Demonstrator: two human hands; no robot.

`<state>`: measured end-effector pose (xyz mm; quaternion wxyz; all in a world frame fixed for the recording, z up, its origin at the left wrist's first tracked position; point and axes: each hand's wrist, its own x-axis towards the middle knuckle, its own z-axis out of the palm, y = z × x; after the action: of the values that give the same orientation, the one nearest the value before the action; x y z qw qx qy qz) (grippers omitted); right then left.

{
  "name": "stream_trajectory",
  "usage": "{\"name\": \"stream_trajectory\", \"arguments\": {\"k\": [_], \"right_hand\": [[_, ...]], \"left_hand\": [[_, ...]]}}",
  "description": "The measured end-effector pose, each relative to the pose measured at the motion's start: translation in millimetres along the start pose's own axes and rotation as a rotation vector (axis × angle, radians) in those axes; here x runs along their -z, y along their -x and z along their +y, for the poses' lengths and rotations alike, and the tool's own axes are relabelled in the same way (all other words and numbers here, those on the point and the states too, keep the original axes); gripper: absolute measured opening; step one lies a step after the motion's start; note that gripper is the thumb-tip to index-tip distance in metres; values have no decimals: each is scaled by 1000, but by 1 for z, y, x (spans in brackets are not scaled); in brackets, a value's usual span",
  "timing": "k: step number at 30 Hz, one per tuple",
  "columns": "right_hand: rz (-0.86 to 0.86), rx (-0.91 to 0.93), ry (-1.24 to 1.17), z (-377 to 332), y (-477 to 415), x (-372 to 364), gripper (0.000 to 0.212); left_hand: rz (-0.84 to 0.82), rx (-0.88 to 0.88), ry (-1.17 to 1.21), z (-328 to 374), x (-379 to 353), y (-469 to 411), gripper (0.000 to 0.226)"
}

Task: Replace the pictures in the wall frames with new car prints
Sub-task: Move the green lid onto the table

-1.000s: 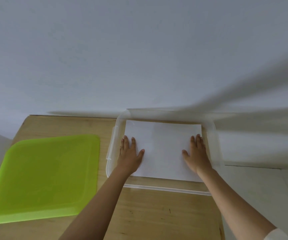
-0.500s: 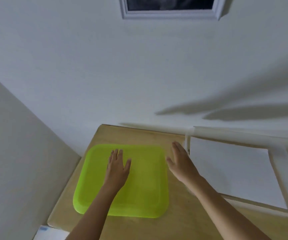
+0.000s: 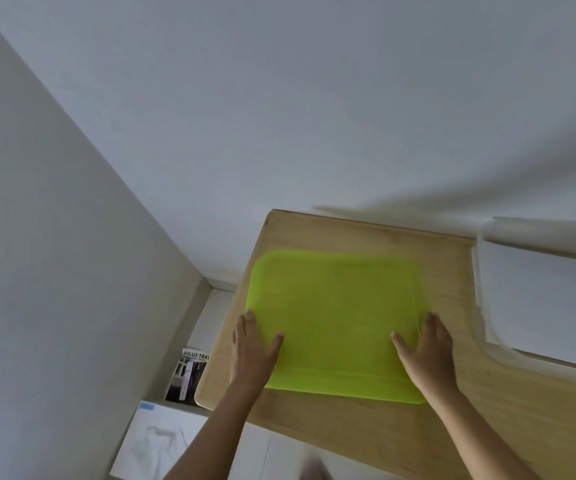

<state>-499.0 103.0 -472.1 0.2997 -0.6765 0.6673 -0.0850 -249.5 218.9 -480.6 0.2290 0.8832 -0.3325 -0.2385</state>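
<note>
A lime-green plastic lid (image 3: 335, 317) lies flat on the wooden table (image 3: 452, 410). My left hand (image 3: 253, 348) is on the lid's left edge, thumb lying on top and fingers at the rim. My right hand (image 3: 425, 348) is on the lid's right edge in the same way, thumb on top. At the right stands a clear plastic box (image 3: 484, 306) with white paper sheets (image 3: 549, 299) inside. No wall frame is in view.
The table stands against a white wall (image 3: 314, 98); a second wall (image 3: 54, 271) closes the left side. Below the table's left edge lie a printed box (image 3: 189, 375) and a white sheet (image 3: 161, 441) on the floor.
Both hands left the paper in the clear box and moved left to the green lid, then spread to its left and right edges. The view swung left and down, losing the wall frame.
</note>
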Motion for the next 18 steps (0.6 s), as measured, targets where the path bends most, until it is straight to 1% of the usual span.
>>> {"name": "stream_trajectory", "arguments": {"k": [3,5,7,11,15,18], "right_hand": [[35,-63,-117,-15,1,-3,79],[47,-69,-177,-26,1,-2,78],[81,-42,-208,-39,0,4,77],[197,48,-246,-55,-9,39,77],[313,44,-284,-29,-24,96,76],[377,-38,-307,19,-29,139,78]], "left_hand": [[16,30,40,-1,6,-7,87],[31,61,81,-1,18,-13,87],[72,68,128,6,33,-18,86],[145,-10,212,46,56,-21,84],[160,-104,250,112,44,-15,85],[131,-159,252,168,6,9,85]]}}
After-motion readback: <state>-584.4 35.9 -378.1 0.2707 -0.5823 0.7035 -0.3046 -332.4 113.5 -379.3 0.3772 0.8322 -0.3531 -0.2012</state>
